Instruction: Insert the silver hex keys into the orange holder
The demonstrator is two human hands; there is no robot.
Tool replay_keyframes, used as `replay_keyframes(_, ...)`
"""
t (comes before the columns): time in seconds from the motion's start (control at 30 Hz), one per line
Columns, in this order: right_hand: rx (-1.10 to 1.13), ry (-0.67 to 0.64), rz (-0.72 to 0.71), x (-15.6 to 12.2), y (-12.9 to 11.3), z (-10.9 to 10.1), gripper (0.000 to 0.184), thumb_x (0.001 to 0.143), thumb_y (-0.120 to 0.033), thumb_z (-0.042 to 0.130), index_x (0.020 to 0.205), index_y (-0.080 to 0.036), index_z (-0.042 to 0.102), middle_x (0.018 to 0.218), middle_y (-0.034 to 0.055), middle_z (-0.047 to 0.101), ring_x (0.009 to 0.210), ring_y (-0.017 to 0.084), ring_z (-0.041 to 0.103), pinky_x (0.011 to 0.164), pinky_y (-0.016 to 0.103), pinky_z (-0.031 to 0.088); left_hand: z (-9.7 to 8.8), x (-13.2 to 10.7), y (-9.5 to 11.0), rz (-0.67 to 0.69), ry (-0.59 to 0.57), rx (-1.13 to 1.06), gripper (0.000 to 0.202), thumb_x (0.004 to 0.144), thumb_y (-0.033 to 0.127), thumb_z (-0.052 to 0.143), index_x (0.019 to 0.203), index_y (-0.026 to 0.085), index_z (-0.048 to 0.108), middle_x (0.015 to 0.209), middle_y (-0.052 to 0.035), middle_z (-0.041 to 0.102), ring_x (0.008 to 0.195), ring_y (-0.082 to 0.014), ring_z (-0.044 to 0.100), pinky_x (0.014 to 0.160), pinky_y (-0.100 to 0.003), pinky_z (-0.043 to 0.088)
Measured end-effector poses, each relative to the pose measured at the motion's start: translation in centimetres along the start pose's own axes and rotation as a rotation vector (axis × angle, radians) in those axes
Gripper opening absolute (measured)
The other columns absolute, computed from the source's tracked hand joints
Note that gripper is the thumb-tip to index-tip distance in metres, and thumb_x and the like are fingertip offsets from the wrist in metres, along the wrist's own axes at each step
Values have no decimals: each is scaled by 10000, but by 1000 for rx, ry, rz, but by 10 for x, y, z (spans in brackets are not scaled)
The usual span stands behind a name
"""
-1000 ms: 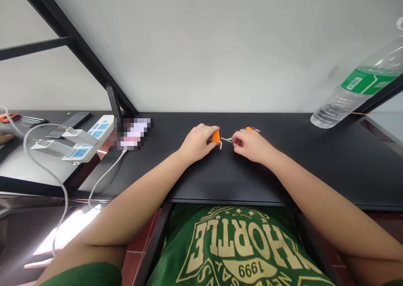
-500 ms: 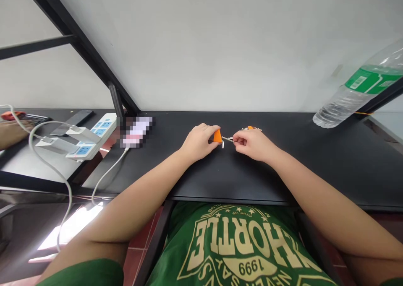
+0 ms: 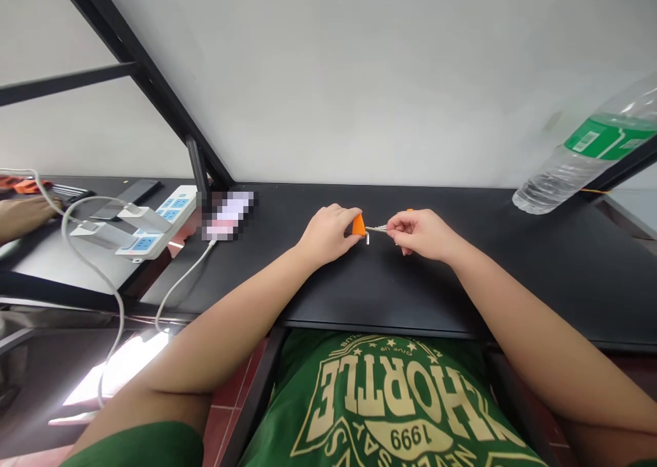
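My left hand (image 3: 328, 234) is closed on a small orange hex key holder (image 3: 358, 225), pinched between thumb and fingers just above the black table. A short bent silver end (image 3: 367, 239) sticks out below the holder. From the holder's right side, a thin silver hex key (image 3: 378, 229) reaches across to my right hand (image 3: 423, 234), whose thumb and forefinger pinch its other end. Behind that hand a bit of another orange piece (image 3: 410, 211) shows; the rest of it is hidden.
A large water bottle (image 3: 569, 162) with a green label stands tilted in view at right. To the left lie a blurred-out phone (image 3: 230, 213) on a white cable, and a power strip (image 3: 164, 220) with plugged chargers. Another person's hand (image 3: 28, 215) is at far left.
My right hand has shifted slightly right and now covers most of the metal pieces that showed behind it. My left hand keeps its grip on the orange holder. The view has moved a little.
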State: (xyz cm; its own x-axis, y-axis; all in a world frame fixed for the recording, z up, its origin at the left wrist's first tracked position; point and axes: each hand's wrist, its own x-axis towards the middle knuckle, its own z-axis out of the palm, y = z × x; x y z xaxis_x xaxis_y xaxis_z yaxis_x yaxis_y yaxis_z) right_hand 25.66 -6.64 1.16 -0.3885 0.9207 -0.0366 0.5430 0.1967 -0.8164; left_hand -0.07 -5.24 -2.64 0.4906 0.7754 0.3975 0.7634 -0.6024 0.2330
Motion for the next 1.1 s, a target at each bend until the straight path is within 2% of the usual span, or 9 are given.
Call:
replay_keyframes(0.17,115,-55,46,1,-4,2,70,812,-254,709,850,-197,700,666,-21,626,500,121,621,531,249,528,1,0,1,11,7,-24,428,914,376,710,1313,236,641,1090,-73,751,1008,-256,674,925,-401,528)
replay_keyframes(0.3,184,-32,75,1,-4,0,63,817,-234,725,849,-187,699,640,-19,629,498,120,616,521,244,525,1,0,1,0,32,-45,436,908,373,714,1315,235,644,1062,-71,742,971,-243,678,913,-384,533)
replay_keyframes(0.5,199,-53,106,2,0,-4,50,824,-216,731,821,-176,700,580,-21,626,479,113,599,534,239,529,0,0,-1,42,12,-11,427,915,331,689,1321,213,632,1075,-73,756,1000,-252,672,907,-390,516)
replay_keyframes(0.63,203,-88,137,4,0,-2,95,843,-262,744,819,-177,709,540,-18,622,453,115,583,496,233,512,-1,-1,3,86,2,33,400,924,331,673,1299,198,636,1047,-69,764,994,-257,667,863,-393,489)
replay_keyframes(0.8,348,-110,198,8,-5,15,220,832,-350,804,794,-171,682,547,-2,630,441,118,582,429,227,508,-2,-1,16,139,-13,55,356,920,318,659,1255,198,648,1031,-70,768,988,-249,674,871,-396,462)
replay_keyframes(0.97,440,-32,204,13,-8,39,354,824,-459,829,869,-213,578,599,-20,657,405,106,544,366,218,456,1,0,20,82,-24,-7,221,908,359,672,1080,221,678,899,-43,740,896,-232,666,801,-370,460)
replay_keyframes(1.1,299,25,137,13,-8,45,421,839,-521,794,820,-239,481,579,-54,615,382,104,486,368,225,355,2,2,22,71,-29,-28,143,886,316,670,998,226,670,837,-26,709,853,-224,659,779,-360,465)
